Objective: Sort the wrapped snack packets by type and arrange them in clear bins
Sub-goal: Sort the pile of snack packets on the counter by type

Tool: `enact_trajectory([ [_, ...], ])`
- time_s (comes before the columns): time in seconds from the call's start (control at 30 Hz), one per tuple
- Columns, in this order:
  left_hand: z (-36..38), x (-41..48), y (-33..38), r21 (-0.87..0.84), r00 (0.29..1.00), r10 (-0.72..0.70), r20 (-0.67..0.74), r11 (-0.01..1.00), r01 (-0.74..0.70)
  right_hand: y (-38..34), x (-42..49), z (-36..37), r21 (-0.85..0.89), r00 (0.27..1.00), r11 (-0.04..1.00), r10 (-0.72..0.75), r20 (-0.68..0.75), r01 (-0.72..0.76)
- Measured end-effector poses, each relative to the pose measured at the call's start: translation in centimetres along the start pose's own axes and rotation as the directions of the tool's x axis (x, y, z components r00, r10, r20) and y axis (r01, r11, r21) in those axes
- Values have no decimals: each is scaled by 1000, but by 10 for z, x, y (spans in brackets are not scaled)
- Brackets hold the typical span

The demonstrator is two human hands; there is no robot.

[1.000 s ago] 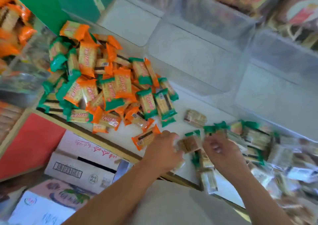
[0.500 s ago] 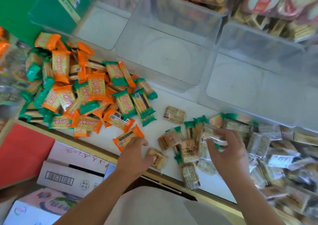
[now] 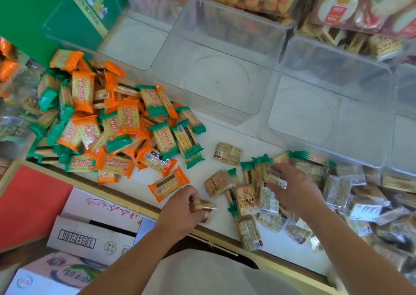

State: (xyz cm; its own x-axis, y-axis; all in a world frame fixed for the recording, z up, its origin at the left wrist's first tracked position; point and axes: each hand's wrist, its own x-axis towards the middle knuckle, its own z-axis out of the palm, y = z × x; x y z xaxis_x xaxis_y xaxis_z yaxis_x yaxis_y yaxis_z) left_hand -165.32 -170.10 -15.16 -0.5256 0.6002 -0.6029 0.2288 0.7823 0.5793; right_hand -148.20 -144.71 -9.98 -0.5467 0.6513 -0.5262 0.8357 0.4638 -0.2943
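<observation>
A heap of orange and green wrapped cracker packets (image 3: 117, 123) covers the left of the white shelf. Brown and clear-wrapped packets (image 3: 245, 195) lie scattered at centre and right. My left hand (image 3: 184, 211) is closed on a small brown packet (image 3: 202, 205) near the shelf's front edge. Just right of it, my right hand (image 3: 292, 188) rests on the scattered packets with a clear-wrapped packet (image 3: 275, 178) under its fingers. Two clear bins stand behind: a middle bin (image 3: 220, 46) and a right bin (image 3: 333, 73), both with nothing inside.
A single orange packet (image 3: 168, 183) lies near my left hand, and one brown packet (image 3: 228, 153) sits alone mid-shelf. Cardboard boxes (image 3: 94, 229) are below the shelf's front edge. Stocked snack packs (image 3: 360, 4) fill the back shelf. A green box (image 3: 78, 13) stands at the back left.
My left hand has drawn a brown packet toward the front edge and closed on it. My right hand has shifted right onto the scattered packets. The view has moved slightly.
</observation>
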Motion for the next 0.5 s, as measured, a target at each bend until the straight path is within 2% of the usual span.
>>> enact_trajectory([
  [0.13, -14, 9, 14, -125, 1000, 11, 17, 992, -8, -9, -6, -7, 1, 995, 1000, -22, -93, 22],
  [0.27, -12, 24, 22, -170, 997, 63, -32, 983, -68, -16, -23, -22, 177, 978, 983, -5, -208, 42],
  [0.4, -5, 34, 32, 99, 956, 249, -153, 967, -236, -11, -37, -23, 440, 988, 898, 98, -123, -34],
  [0.5, 4, 39, 52, 164, 891, 417, -179, 906, -391, 7, -48, -16, 472, 973, 873, 199, -121, -120],
])
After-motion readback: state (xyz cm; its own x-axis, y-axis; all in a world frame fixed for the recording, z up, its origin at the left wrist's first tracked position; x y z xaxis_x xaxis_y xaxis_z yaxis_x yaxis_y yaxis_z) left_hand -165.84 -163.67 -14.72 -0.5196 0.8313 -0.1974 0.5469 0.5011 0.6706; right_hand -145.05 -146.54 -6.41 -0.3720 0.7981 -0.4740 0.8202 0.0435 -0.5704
